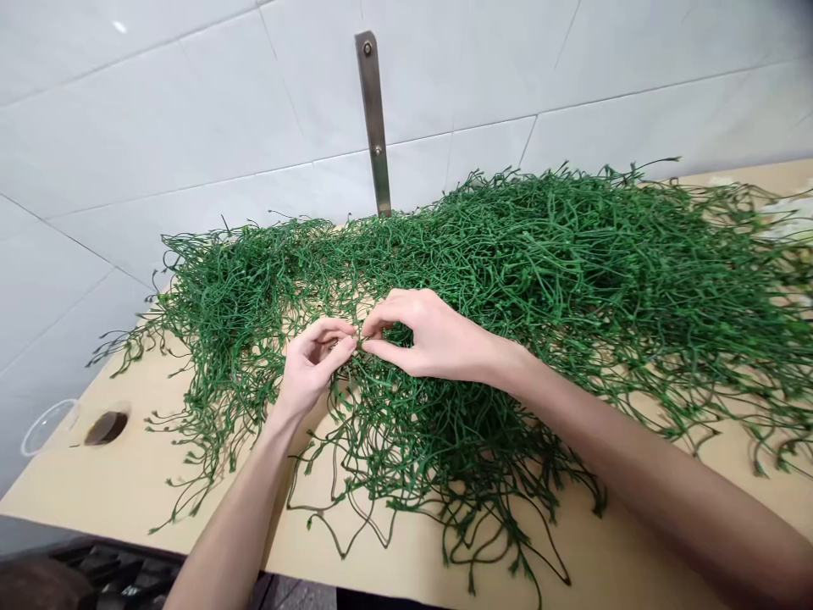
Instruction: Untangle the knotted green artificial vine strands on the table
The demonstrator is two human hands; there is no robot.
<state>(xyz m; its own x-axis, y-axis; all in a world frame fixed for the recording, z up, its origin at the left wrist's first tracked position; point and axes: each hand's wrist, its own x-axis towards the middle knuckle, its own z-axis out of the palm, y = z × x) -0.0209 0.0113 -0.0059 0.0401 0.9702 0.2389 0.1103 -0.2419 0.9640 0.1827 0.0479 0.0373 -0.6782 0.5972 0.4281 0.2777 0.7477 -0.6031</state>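
Note:
A wide, tangled heap of thin green stems (539,246) with small bud-like tips, apparently artificial, spreads over the table. My left hand (308,360) is closed in a pinch over the middle of the heap, its thumb and fingertips on a thin green stem. Just to the right, my right hand (432,335) pinches at the same spot, thumb and forefinger almost touching the left fingertips. Little of the piece between the fingertips shows. Looser stems hang forward beneath both hands toward the table's front.
The light wooden table (127,483) ends at a front edge near me. A small container of dark brown liquid (107,429) and a clear round lid (49,427) sit at the left. A metal strip (373,119) stands against the tiled wall (190,102). White pieces (791,219) lie far right.

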